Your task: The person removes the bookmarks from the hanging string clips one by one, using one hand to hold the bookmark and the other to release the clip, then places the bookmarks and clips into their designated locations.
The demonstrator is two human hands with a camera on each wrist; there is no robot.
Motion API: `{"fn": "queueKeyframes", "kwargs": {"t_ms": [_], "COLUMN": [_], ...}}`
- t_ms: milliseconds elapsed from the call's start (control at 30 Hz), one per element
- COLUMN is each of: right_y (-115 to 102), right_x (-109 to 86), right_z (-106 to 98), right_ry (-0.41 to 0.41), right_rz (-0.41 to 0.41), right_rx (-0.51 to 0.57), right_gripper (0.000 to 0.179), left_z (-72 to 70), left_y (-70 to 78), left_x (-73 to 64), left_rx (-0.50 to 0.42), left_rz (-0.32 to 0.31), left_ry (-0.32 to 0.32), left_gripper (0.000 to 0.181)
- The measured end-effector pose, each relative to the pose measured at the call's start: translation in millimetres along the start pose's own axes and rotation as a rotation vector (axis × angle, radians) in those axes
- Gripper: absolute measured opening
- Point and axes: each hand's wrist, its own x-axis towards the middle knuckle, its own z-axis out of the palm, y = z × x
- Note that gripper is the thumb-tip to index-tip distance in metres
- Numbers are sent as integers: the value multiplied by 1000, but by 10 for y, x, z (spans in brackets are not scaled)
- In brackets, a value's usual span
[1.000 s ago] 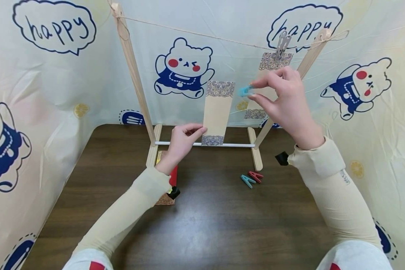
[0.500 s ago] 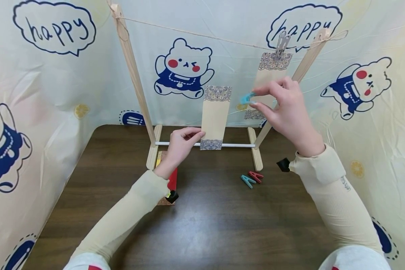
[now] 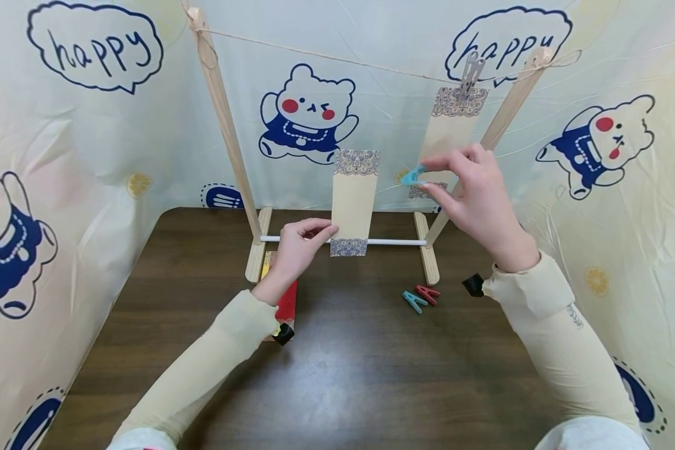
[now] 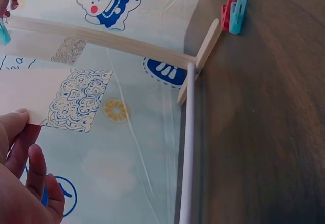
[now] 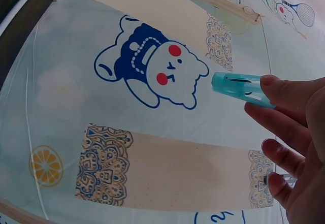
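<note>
My left hand (image 3: 300, 247) pinches the lower left edge of a cream paper card (image 3: 353, 203) with blue lace-pattern ends, held upright below the string (image 3: 326, 54). In the left wrist view, thumb and fingers grip the card (image 4: 76, 99) near its patterned end. Between thumb and index finger, my right hand (image 3: 472, 200) holds a turquoise clothespin (image 3: 412, 176), a short way right of the card. The right wrist view shows that clothespin (image 5: 241, 88) pointing away from the fingertips. Behind the right hand, a matching card (image 3: 452, 128) hangs from the string by a grey clothespin (image 3: 471, 75).
A wooden frame (image 3: 225, 119) with a white crossbar (image 3: 396, 242) stands on the dark table (image 3: 360, 375). A blue clothespin (image 3: 414, 302) and a red clothespin (image 3: 429, 294) lie at its right. Partly under the left forearm lies a red-and-gold card (image 3: 287, 304).
The left hand has lowered the card and shifted it slightly left. My right hand has also come down with the turquoise clothespin, uncovering more of the hanging card.
</note>
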Motion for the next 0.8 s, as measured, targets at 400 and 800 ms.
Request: {"fn": "queueKeyframes", "kwargs": {"t_ms": [400, 800], "right_y": [45, 74], "right_x": [-192, -374], "right_z": [69, 178], "right_ry": [-14, -61], "right_rz": [21, -10], "right_rx": [18, 26], "right_gripper": [38, 39], "left_z": [-92, -147], "left_y": [-98, -188], "left_x": [-127, -247], "left_rx": [-9, 8], "left_rz": [21, 3], "left_ry": [19, 20], "left_gripper": [20, 19]}}
